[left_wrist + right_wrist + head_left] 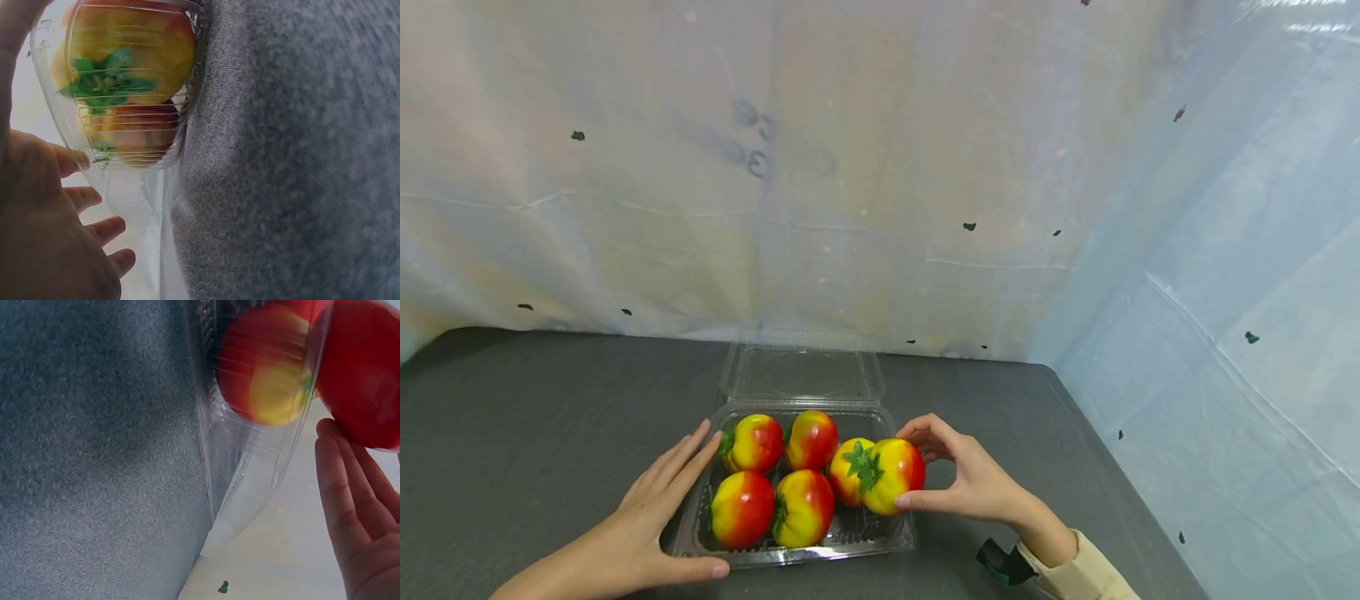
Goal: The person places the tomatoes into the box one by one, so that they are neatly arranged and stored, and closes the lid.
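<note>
A clear plastic clamshell box (872, 548) holds several red-and-yellow tomatoes (803, 507) with green leafy tops. My right hand (973, 483) pinches another tomato (904, 475) between thumb and fingers, over the box's right end. That tomato partly covers one lying in the box. In the right wrist view the held tomato (365, 375) is outside the clear wall, above its rim. Along the box's left side lies my left hand (643, 517), fingers straight and thumb near the front left corner. The left wrist view has its fingertips (107, 230) by the box wall.
The box's hinged lid (808, 375) lies folded back behind it. Under everything is a dark grey tabletop (550, 417). Pale sheeting (865, 167) hangs behind the table and along its right side. A dark strap (1003, 562) is at the right wrist.
</note>
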A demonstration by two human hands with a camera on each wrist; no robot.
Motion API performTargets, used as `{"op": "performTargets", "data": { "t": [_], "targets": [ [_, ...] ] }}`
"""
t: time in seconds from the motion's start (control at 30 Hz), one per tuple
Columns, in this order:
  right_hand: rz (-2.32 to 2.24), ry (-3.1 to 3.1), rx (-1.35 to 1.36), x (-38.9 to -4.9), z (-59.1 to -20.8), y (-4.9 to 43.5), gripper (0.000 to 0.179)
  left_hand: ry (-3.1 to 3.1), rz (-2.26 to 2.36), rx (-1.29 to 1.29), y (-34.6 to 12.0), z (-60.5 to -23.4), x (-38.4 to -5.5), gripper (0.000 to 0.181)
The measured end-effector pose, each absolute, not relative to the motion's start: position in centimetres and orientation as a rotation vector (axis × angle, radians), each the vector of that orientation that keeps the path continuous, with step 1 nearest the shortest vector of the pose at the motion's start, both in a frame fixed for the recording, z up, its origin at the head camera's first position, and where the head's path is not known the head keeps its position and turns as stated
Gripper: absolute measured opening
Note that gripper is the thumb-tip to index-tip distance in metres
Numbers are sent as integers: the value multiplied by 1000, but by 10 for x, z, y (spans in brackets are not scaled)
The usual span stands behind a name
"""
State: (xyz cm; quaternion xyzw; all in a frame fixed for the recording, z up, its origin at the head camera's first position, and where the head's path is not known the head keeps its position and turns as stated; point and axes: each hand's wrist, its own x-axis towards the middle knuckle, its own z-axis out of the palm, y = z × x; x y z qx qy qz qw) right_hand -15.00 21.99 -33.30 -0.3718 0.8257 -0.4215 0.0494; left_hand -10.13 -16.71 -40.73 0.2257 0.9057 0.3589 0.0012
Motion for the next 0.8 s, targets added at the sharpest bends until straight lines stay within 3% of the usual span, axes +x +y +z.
{"op": "performTargets", "data": {
  "t": [0.8],
  "targets": [
    [-1092,2605,-1117,-138,-338,204,57,2864,1137,728,-166,-403,-99,117]
  ]
}}
